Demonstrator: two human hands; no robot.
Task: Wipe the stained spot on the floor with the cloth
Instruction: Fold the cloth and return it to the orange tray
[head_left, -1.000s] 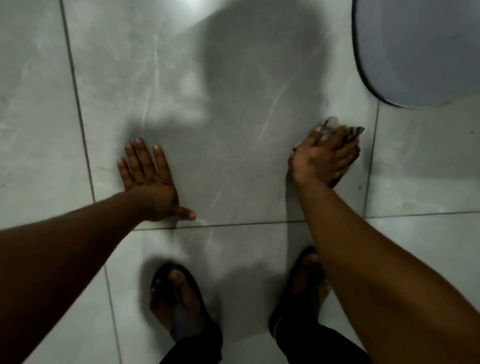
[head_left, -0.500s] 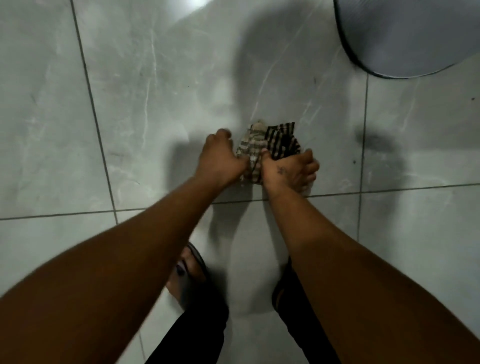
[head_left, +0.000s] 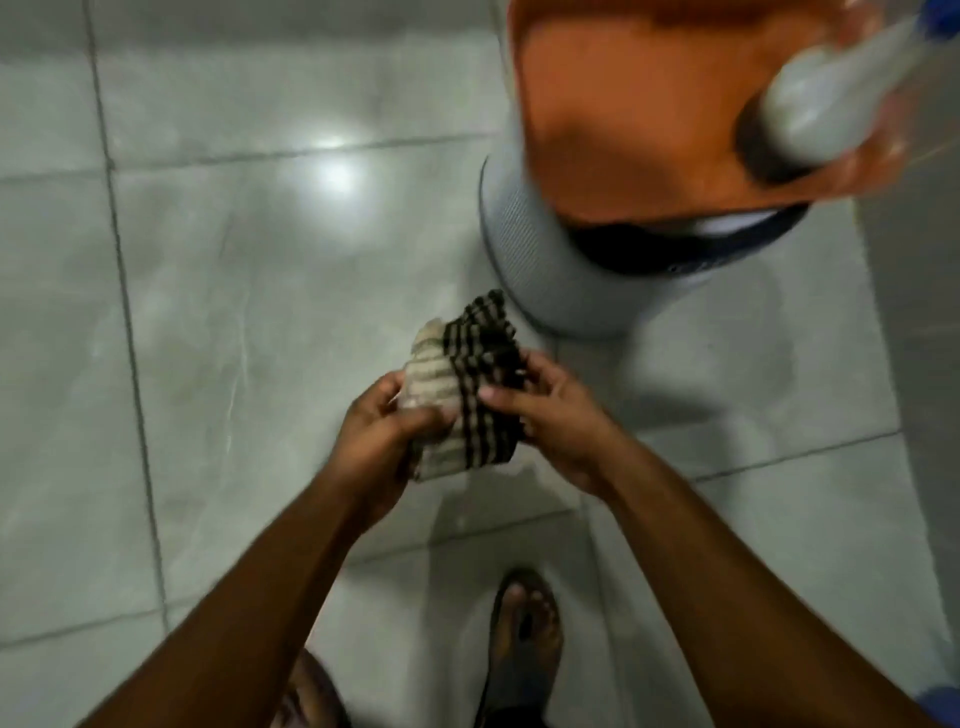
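Grey tiled floor (head_left: 249, 291), both hands clamped on striped cloth (head_left: 462, 384), grey bin (head_left: 540, 270) just beyond

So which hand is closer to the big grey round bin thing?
The right hand. It holds the dark striped side of the cloth, just below the grey bin. The left hand grips the pale side, farther from the bin.
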